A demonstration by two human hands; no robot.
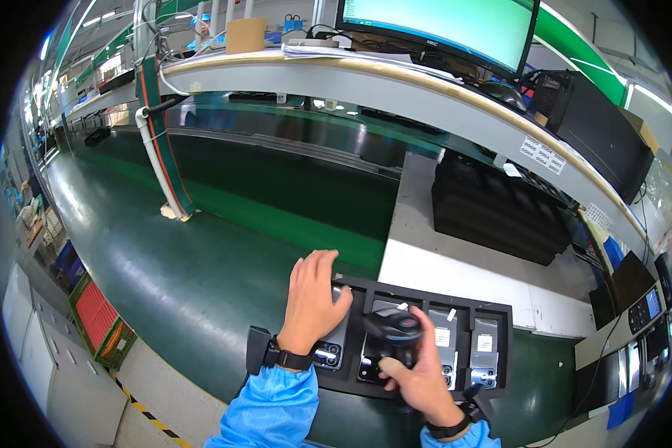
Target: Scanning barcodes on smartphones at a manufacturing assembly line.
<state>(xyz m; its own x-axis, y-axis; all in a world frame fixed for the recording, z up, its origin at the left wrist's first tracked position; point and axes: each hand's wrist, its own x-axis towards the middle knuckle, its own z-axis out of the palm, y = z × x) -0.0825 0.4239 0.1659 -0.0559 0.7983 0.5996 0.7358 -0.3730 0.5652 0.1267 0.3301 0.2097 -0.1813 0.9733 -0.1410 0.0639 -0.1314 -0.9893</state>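
A black foam tray (506,328) lies on the green bench with phones in its compartments, camera ends toward me. My left hand (313,299) rests over the tray's left end, fingers stretched out and thumb apart, partly covering the leftmost phone (328,354). My right hand (420,367) is wrapped round a black handheld scanner (396,325), blurred by motion, above the middle of the tray. Beneath it, a second phone (369,367) is partly hidden. Further right, a phone (442,337) and the rightmost phone (484,343) each bear a white label.
A stack of black trays (493,213) stands on the white surface beyond. Above the bench, a shelf (396,82) carries a monitor (440,30) and a black computer case (590,127). A pole (160,149) rises at left. A green crate (101,321) sits on the floor.
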